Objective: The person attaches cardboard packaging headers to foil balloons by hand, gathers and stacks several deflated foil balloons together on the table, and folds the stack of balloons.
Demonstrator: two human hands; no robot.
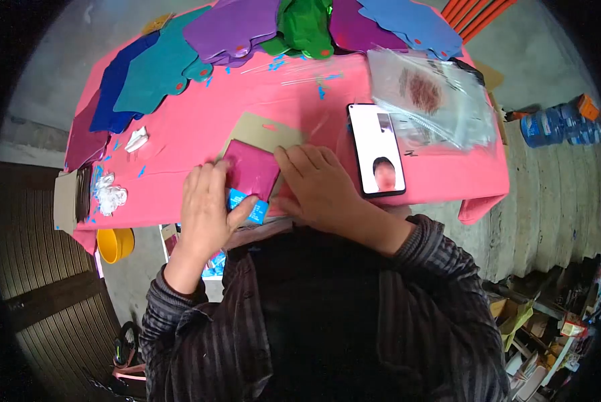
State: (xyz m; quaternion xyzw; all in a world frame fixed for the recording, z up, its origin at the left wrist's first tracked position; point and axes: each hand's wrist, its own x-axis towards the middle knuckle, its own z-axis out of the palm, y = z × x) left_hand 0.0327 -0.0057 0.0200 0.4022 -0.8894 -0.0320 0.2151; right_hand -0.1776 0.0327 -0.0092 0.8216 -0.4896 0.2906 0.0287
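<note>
A flat, square magenta packet (pixel 253 169) lies over a tan cardboard piece (pixel 255 128) with a slot near its top, on the pink-covered table. A bright blue printed label (pixel 249 206) sits at the packet's lower edge. My left hand (pixel 205 204) grips the packet's left side, with the thumb pressed on the label. Curled along the right edge of the packet and card is my right hand (pixel 319 186), its fingertips against the edge. What lies under its fingers is partly hidden.
A phone (pixel 375 151) lies right of my right hand, near clear plastic bags (pixel 428 94). Coloured sheets line the far edge, including teal (pixel 156 70), lilac (pixel 230 27) and green (pixel 306 27). Crumpled white scraps (pixel 111 194) lie left. A yellow bucket (pixel 116 245) stands below the table.
</note>
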